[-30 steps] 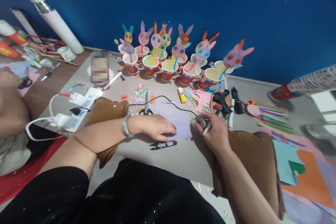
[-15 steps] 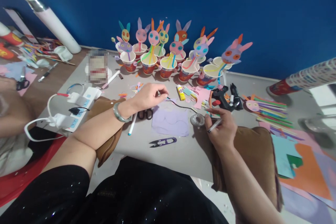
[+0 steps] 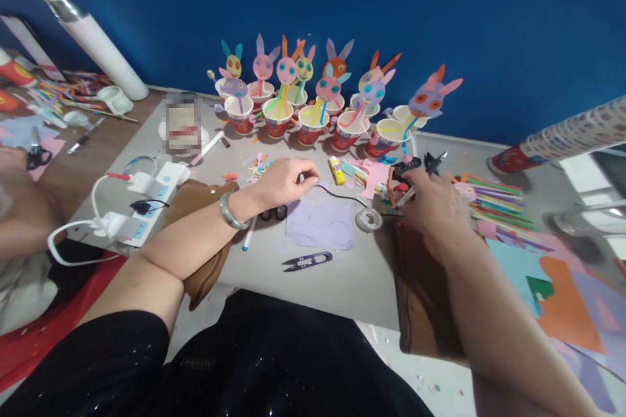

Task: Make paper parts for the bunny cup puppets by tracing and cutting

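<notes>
My left hand [image 3: 288,184] is closed in a pinch above the table, at the upper left of a purple paper sheet [image 3: 320,225] with drawn curves. A thin black cord [image 3: 337,194] runs rightward from beside its fingertips; whether they grip it or something small is unclear. My right hand [image 3: 435,205] is over the black hot glue gun [image 3: 398,172], slightly blurred. A slim white pen-like stick [image 3: 407,197] shows at its fingers. Between the hands sits a roll of clear tape [image 3: 368,219]. Thread snips [image 3: 307,262] lie below the paper, and scissors [image 3: 274,213] are partly hidden under my left wrist.
Paper cups [image 3: 313,127] with rabbit-faced paper heads line the back. A yellow glue stick [image 3: 337,171], paper scraps [image 3: 374,176] and colored sticks [image 3: 503,199] lie around. A power strip [image 3: 156,202] is at left. Another person's arm [image 3: 19,208] is at the far left.
My right hand has moved up and right from beside the tape roll to the glue gun. My left hand has barely moved and stays pinched. The view has shifted slightly.
</notes>
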The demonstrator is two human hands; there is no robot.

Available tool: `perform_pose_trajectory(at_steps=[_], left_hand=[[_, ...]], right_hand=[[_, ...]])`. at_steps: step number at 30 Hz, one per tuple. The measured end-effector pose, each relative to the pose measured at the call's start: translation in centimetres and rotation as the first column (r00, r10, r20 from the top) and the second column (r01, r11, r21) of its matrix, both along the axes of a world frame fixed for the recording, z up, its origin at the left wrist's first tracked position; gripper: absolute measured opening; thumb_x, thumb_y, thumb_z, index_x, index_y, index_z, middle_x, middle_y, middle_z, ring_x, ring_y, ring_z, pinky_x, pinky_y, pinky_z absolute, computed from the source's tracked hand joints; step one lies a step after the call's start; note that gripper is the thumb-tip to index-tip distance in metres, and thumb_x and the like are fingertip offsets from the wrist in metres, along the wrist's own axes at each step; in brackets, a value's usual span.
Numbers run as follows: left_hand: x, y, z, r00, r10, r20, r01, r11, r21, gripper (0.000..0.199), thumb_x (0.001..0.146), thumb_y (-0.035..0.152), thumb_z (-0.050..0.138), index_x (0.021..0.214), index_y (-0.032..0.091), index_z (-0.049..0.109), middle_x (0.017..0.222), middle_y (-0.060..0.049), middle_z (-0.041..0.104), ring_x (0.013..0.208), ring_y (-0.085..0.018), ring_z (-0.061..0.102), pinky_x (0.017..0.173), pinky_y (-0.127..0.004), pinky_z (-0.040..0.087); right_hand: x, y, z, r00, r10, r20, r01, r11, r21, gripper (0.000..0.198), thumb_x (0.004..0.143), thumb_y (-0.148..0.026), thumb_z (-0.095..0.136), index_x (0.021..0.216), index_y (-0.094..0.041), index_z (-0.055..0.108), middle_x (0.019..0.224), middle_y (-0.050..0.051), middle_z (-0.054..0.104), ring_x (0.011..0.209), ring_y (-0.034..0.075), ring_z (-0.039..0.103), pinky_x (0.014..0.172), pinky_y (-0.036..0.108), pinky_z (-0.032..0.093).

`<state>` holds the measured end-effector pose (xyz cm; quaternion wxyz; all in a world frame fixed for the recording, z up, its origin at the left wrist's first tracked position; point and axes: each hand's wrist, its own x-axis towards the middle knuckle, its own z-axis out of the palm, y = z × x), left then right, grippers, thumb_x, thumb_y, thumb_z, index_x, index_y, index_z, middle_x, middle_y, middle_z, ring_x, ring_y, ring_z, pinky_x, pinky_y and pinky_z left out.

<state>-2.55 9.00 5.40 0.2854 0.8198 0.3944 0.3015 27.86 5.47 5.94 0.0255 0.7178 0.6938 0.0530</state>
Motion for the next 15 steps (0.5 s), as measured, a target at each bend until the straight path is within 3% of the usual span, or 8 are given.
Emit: perform_pose_trajectory(at_steps=[4, 9, 12, 15], left_hand=[[-0.1, 0.0, 0.0, 0.994, 0.021, 0.103, -0.021, 1.000, 0.002, 0.012, 0.089, 0.021, 0.061, 0.087, 0.014, 0.070, 0.073, 0.000, 0.069, 0.059, -0.008, 0.052, 0.060, -0.023, 0.040], [-0.1, 0.1, 0.0, 0.979, 0.041, 0.197, -0.046, 0.999, 0.016, 0.012, 0.090, 0.022, 0.059, 0.085, 0.015, 0.068, 0.076, -0.002, 0.070, 0.067, -0.009, 0.058, 0.063, -0.023, 0.043], [-0.1, 0.1, -0.2, 0.994, 0.027, 0.102, -0.024, 0.999, -0.031, 0.012, 0.090, 0.022, 0.059, 0.089, 0.015, 0.070, 0.076, -0.002, 0.072, 0.066, -0.010, 0.059, 0.064, -0.024, 0.044], [0.1, -0.3, -0.6, 0.986, -0.124, -0.111, 0.120, 0.992, -0.046, 0.013, 0.089, 0.021, 0.062, 0.097, 0.017, 0.072, 0.085, -0.004, 0.075, 0.072, -0.013, 0.064, 0.069, -0.027, 0.045]], right_hand=[[0.6, 1.7, -1.6, 0.999, -0.032, -0.008, 0.032, 0.999, 0.013, 0.037, 0.093, -0.030, 0.056, 0.125, -0.013, 0.065, 0.107, 0.025, 0.070, 0.093, 0.032, 0.063, 0.066, 0.036, 0.030], [1.4, 1.7, -3.7, 0.997, -0.059, -0.048, 0.062, 0.997, 0.055, 0.036, 0.096, -0.035, 0.052, 0.121, -0.013, 0.065, 0.107, 0.023, 0.071, 0.095, 0.031, 0.064, 0.068, 0.036, 0.032], [1.6, 1.7, -3.8, 0.993, -0.086, -0.080, 0.088, 0.996, 0.020, 0.035, 0.096, -0.035, 0.052, 0.122, -0.015, 0.064, 0.110, 0.022, 0.071, 0.096, 0.030, 0.064, 0.069, 0.035, 0.034], [1.4, 1.8, -3.5, 0.989, -0.106, -0.099, 0.102, 0.994, -0.046, 0.035, 0.096, -0.032, 0.049, 0.123, -0.016, 0.064, 0.111, 0.020, 0.071, 0.095, 0.030, 0.064, 0.068, 0.034, 0.033]])
